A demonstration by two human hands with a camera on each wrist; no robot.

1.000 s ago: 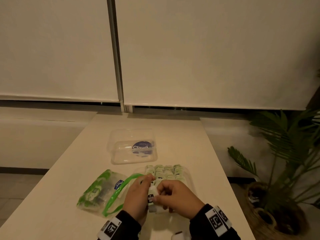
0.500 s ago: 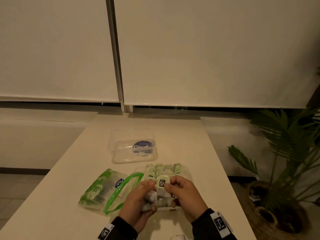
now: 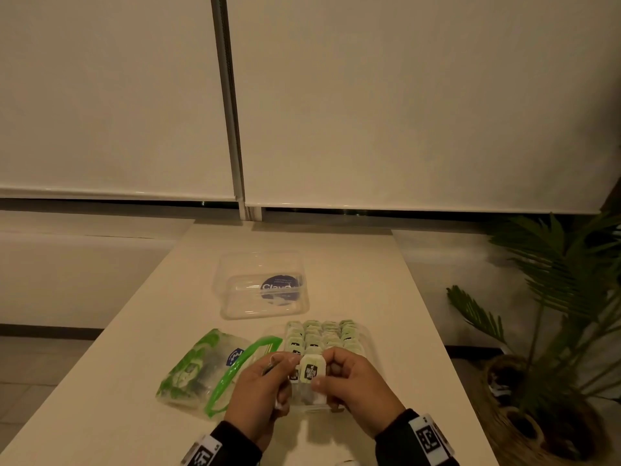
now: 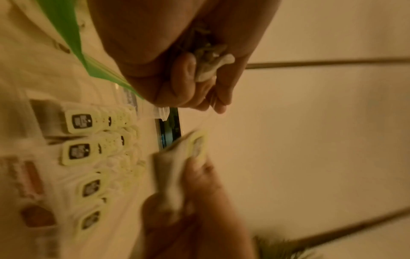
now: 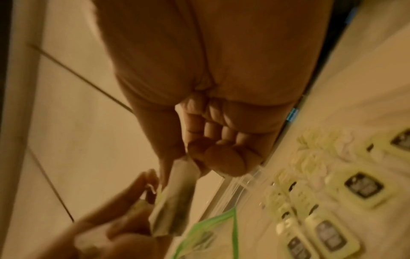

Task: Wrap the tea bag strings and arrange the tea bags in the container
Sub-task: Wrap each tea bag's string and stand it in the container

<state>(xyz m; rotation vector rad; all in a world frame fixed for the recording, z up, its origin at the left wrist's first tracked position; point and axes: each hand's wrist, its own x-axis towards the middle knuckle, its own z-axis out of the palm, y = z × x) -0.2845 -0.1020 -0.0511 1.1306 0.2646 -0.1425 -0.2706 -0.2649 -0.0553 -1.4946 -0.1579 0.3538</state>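
Since a second ago both hands have moved up and away from the person, and the tea bag [image 3: 311, 373] now sits higher, over the near end of the container [image 3: 368, 334]. It stands upright, long axis vertical, its pale green tag with a dark label on top and facing the person. The right hand [image 3: 353, 381] pinches it between thumb and curled fingers. The left hand [image 3: 260, 388], just beside it, has curled fingers closed on a second, crumpled tea bag [image 4: 213, 64] in the palm, and its fingertips pinch a thin string [image 4: 207, 112] running to the upright bag.

Inside the clear container, more tea bags [image 3: 322, 334] stand in neat rows, tags up. To its left lies a green zip pouch [image 3: 198, 368]. A clear lid [image 3: 262, 287] with a dark round label lies farther back. All rest on a pale table [image 3: 134, 331]. A potted plant [image 3: 554, 297] stands at right.
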